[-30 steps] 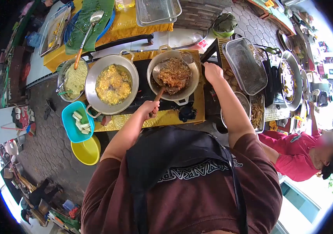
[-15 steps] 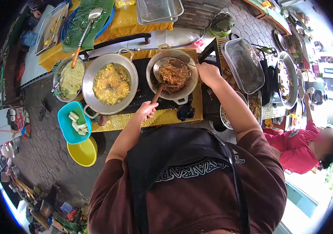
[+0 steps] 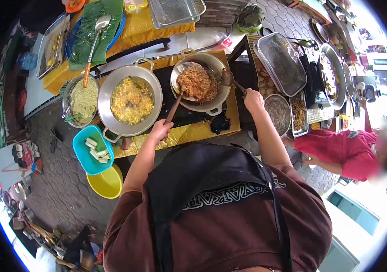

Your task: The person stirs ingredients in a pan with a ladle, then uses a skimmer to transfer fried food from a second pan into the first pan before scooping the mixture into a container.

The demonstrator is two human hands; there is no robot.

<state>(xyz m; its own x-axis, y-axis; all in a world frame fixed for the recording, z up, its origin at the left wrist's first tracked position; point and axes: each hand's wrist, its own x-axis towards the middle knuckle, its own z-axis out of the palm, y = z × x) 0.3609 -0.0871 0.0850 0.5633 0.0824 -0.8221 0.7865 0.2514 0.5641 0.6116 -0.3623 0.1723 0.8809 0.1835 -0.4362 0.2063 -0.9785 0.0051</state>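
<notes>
A: Head view: left hand (image 3: pixel 160 130) closed on the strainer (image 3: pixel 189 81) handle, strainer lifted loaded over the wok (image 3: pixel 218 97) at the table's right end.

B: Right hand (image 3: pixel 253 99) grips the ladle (image 3: pixel 228 78). Draining unfinished.

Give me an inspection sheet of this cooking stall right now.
Surface: table with yellow cloth, dark stove top.
Job's things: right wok of brown fried food; strainer lifted in it; ladle at its rim.
Clutter: left wok of yellow batter, blue tub, yellow bowl, mesh trays.
Hands: left hand grips strainer handle; right hand grips ladle handle.
Cables: nothing seen.
Surroundings: person in red at right, paved ground.
</notes>
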